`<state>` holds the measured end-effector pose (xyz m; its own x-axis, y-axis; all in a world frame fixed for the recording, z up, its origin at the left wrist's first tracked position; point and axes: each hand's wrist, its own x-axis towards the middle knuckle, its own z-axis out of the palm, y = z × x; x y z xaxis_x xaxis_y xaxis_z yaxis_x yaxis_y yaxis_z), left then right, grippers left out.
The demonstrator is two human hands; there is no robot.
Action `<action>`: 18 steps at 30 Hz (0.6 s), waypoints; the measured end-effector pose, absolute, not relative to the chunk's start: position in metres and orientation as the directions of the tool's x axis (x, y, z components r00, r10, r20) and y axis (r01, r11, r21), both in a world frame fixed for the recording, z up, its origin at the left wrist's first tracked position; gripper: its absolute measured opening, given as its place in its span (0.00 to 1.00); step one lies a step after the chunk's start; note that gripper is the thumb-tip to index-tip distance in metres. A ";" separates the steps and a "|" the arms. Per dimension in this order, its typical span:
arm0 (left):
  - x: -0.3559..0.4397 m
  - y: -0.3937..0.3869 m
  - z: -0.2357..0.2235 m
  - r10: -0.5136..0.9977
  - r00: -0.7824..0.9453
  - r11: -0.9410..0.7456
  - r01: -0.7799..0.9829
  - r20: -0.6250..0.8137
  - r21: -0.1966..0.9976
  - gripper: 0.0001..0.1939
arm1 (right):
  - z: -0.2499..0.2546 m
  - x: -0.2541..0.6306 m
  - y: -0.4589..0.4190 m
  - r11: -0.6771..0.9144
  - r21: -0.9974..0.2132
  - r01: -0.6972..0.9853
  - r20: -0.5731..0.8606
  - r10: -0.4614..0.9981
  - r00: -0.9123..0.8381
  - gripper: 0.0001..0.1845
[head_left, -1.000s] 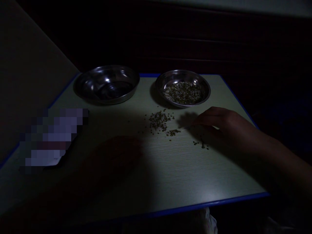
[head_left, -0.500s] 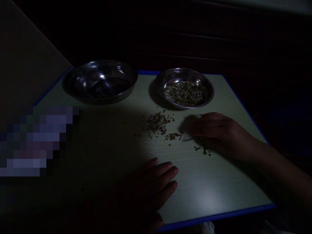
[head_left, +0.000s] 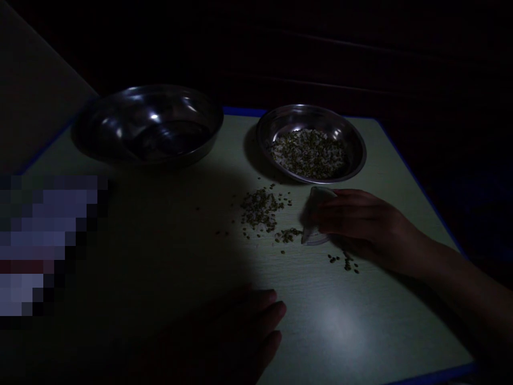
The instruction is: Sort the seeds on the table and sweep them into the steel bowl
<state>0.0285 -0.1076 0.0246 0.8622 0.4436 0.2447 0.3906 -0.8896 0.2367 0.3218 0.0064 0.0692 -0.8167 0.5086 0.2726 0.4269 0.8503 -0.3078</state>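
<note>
In the dim light my right hand (head_left: 372, 227) has its fingers wrapped over a small pale bowl (head_left: 315, 235). The bowl looks tipped, its rim toward the left, low over the table; its inside is mostly in shadow. Just left of that rim lie a few green beans mixed with white grains (head_left: 289, 234), and beyond them a larger loose pile (head_left: 260, 208). Several stray beans (head_left: 348, 263) rest below my right hand. Nearer the front, my left hand (head_left: 240, 331) is stretched out with nothing in it, largely lost in darkness.
A steel bowl (head_left: 262, 152) holding mixed beans and white grains (head_left: 310, 154) stands behind the pile. To its left is a larger steel basin (head_left: 196, 152). A blurred-out pale object (head_left: 44, 240) lies at the left. The pale table (head_left: 385, 305) has a blue edge.
The view has moved closer and shifted slightly. My right hand has turned the small bowl so more of its rim shows. My left hand has drawn back toward the front.
</note>
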 end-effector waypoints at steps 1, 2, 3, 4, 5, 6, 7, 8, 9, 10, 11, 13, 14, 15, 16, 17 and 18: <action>0.027 -0.106 0.024 0.434 0.868 -0.893 0.380 0.240 0.241 0.17 | 0.070 0.324 0.006 0.849 -0.302 0.434 0.254 0.510 -0.822 0.18; 0.026 -0.105 0.023 0.423 0.876 -0.897 0.368 0.233 0.244 0.18 | 0.072 0.326 0.006 0.851 -0.291 0.438 0.236 0.508 -0.829 0.18; 0.024 -0.104 0.022 0.410 0.884 -0.902 0.356 0.225 0.245 0.19 | 0.073 0.329 0.005 0.851 -0.279 0.445 0.218 0.507 -0.834 0.18; 0.022 -0.102 0.022 0.396 0.892 -0.907 0.342 0.219 0.247 0.19 | 0.074 0.332 0.005 0.850 -0.268 0.453 0.203 0.509 -0.836 0.18; 0.021 -0.100 0.021 0.378 0.901 -0.912 0.324 0.212 0.251 0.20 | 0.075 0.335 0.004 0.849 -0.259 0.461 0.195 0.514 -0.836 0.18; 0.019 -0.098 0.021 0.358 0.911 -0.917 0.302 0.204 0.261 0.20 | 0.076 0.338 0.004 0.841 -0.257 0.476 0.182 0.526 -0.831 0.18; 0.017 -0.096 0.022 0.343 0.919 -0.920 0.286 0.197 0.270 0.21 | 0.076 0.339 0.003 0.832 -0.256 0.493 0.175 0.542 -0.822 0.18; 0.016 -0.095 0.023 0.333 0.923 -0.923 0.277 0.192 0.268 0.21 | 0.076 0.340 0.003 0.824 -0.255 0.506 0.181 0.554 -0.812 0.19; 0.014 -0.093 0.024 0.324 0.927 -0.928 0.272 0.190 0.256 0.22 | 0.075 0.339 0.003 0.824 -0.252 0.507 0.198 0.557 -0.806 0.18; 0.013 -0.092 0.026 0.324 0.928 -0.931 0.278 0.186 0.238 0.22 | 0.074 0.338 0.003 0.830 -0.249 0.500 0.222 0.551 -0.804 0.18; 0.012 -0.092 0.028 0.333 0.925 -0.931 0.292 0.184 0.217 0.22 | 0.072 0.336 0.003 0.837 -0.247 0.488 0.247 0.541 -0.804 0.17; 0.011 -0.091 0.031 0.366 0.911 -0.924 0.330 0.192 0.194 0.24 | 0.070 0.330 0.003 0.851 -0.255 0.459 0.279 0.520 -0.808 0.14; 0.011 -0.091 0.032 0.382 0.903 -0.917 0.346 0.196 0.198 0.26 | 0.069 0.327 0.003 0.852 -0.265 0.452 0.276 0.516 -0.810 0.14; 0.010 -0.091 0.032 0.396 0.897 -0.911 0.356 0.199 0.207 0.27 | 0.069 0.324 0.003 0.851 -0.276 0.447 0.272 0.515 -0.813 0.14; 0.010 -0.091 0.032 0.406 0.892 -0.906 0.363 0.201 0.219 0.27 | 0.069 0.322 0.003 0.850 -0.285 0.443 0.265 0.514 -0.816 0.14; 0.010 -0.092 0.032 0.411 0.889 -0.903 0.366 0.201 0.226 0.28 | 0.069 0.320 0.003 0.849 -0.288 0.443 0.260 0.514 -0.817 0.14; 0.009 -0.092 0.032 0.415 0.888 -0.900 0.368 0.200 0.232 0.28 | 0.070 0.318 0.003 0.850 -0.286 0.443 0.258 0.514 -0.818 0.14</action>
